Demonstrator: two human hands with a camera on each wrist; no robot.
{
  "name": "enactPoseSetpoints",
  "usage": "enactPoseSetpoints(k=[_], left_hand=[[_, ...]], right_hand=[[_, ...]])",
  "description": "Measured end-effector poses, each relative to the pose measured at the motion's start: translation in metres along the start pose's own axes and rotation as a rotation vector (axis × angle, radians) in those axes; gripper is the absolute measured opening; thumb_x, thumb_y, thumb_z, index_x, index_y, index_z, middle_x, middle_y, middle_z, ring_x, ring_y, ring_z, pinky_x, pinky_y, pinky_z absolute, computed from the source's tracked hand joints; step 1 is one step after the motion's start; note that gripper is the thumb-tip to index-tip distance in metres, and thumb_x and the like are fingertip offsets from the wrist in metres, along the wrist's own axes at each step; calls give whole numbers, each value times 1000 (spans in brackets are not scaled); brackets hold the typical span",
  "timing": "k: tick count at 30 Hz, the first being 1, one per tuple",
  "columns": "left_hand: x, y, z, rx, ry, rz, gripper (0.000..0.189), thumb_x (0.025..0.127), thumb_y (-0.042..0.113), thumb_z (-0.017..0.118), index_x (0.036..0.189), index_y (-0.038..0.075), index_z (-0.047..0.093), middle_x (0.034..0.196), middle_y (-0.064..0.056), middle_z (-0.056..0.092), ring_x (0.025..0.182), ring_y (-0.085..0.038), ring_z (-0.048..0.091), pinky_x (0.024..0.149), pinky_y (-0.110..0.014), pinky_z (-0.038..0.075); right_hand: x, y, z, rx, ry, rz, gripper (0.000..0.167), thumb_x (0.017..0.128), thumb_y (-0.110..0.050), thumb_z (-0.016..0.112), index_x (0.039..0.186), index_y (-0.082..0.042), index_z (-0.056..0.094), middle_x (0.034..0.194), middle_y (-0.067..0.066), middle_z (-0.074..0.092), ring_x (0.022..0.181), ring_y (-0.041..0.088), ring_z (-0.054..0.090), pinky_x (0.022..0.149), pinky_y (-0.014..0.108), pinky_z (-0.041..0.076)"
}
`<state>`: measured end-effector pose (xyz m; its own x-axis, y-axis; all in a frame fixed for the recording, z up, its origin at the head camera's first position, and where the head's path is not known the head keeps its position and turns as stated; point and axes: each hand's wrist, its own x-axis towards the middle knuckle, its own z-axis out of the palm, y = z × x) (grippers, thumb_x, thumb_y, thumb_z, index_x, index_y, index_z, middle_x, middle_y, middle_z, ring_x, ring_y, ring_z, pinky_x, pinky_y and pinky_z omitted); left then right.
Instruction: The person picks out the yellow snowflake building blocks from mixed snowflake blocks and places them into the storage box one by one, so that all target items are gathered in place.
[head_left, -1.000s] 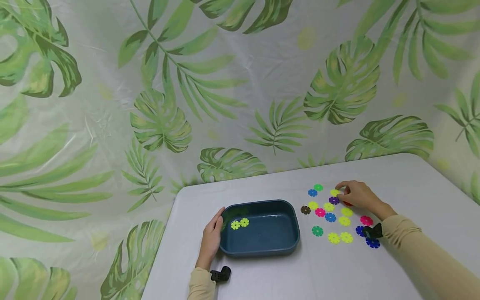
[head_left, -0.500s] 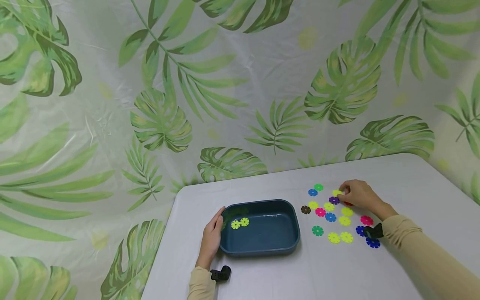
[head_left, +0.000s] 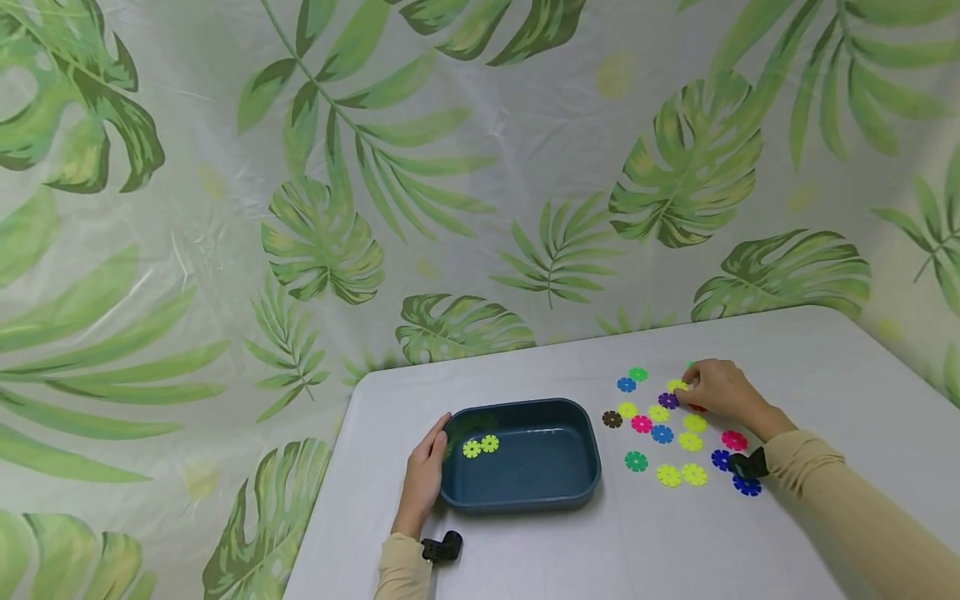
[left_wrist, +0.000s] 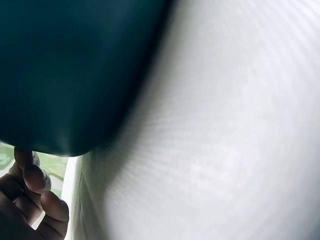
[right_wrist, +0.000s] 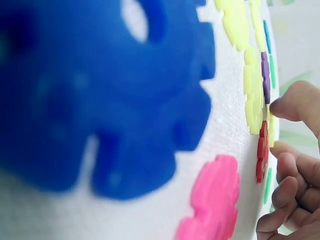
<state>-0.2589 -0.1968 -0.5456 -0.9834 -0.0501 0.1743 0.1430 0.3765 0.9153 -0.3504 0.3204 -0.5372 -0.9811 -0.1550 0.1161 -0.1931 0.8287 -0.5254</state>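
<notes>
My left hand grips the left end of a dark blue plastic basin, its curled fingers showing beside the wall in the left wrist view. Two yellow notched discs lie inside, side by side. Over the scattered discs on the right, my right hand pinches a yellow snowflake disc between thumb and index finger, low at the table. A purple disc lies just in front of it. Partly covered by the hand is a red disc.
Several more discs lie flat around: yellow, pink, green, brown and dark blue. The white-covered table ends at a leaf-print curtain. Black wrist cameras sit on both sleeves.
The right hand and the yellow disc at its fingertips have shifted slightly right. A green disc behind that hand has come into sight. The left hand and basin have stayed put.
</notes>
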Motion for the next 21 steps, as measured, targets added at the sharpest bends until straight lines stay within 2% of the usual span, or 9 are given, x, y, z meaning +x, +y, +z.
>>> enactPoseSetpoints(k=[10,15,21], left_hand=[[-1,-1,-1,0,-3,-4,43,111,32,43,151,20,51,154,5,47,146,-21,36,120,-50,28],[-1,0,0,-5,-3,-11,43,111,32,43,151,21,51,154,5,47,146,-22,36,120,-50,28],[0,1,0,-7,2,-2,41,111,31,44,150,24,52,153,6,48,146,-21,37,120,-49,29]], right_hand=[[1,-11,-2,5,34,-17,45,84,-33,80,100,8,70,82,7,64,72,22,53,61,31,45],[2,-21,-5,34,27,-8,46,84,-33,81,103,8,70,84,9,64,66,19,53,56,31,47],[4,-30,-7,31,37,-32,41,85,-28,80,103,8,71,79,6,60,63,18,51,54,31,44]])
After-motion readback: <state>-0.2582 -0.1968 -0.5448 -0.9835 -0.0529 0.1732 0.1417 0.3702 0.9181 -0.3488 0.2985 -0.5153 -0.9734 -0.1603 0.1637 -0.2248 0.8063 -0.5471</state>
